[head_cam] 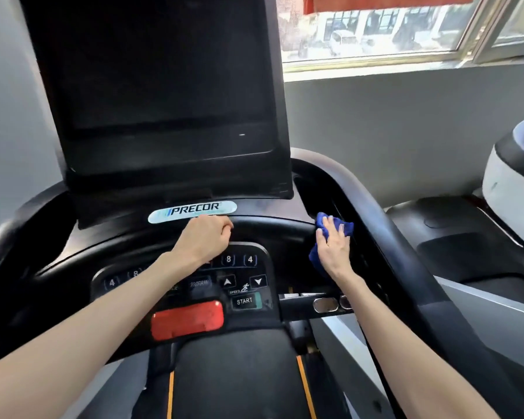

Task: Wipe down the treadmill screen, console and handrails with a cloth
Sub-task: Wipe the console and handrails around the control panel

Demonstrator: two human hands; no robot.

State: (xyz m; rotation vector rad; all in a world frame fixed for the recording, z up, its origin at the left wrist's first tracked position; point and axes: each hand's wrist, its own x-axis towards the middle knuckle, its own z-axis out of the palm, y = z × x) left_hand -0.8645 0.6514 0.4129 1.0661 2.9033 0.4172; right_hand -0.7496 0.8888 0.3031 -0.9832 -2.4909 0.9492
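Cloth (347, 228): blue, bunched, lay on the right side of the console (270, 207), just beside the right handrail (375, 213).

Head view (the only view):
- Right hand (333, 246) lay flat on the cloth, fingers extended and spread, pressing it down rather than clutching it.
- Left hand (204, 234) had its fingers curled over the curved crossbar (270, 226) below the brand label, gripping it as a brace.
- Screen (164, 86) was dark. Whether it had been wiped could not be told.

Risks, as judgement:
- The left forearm crossed directly above the keypad (242, 267). Leaning in could press a key, or the START key (244, 301), and set the belt moving underfoot.
- A sweep of the cloth toward the centre could catch the same keys or the red stop button (188, 320).
- The flat hand had no real hold on the cloth, so a fast stroke could let it slip off the edge to the floor.

Containers: one dark pocket (306, 189) sat right of the screen base. Its contents, if any, were too shadowed to make out.
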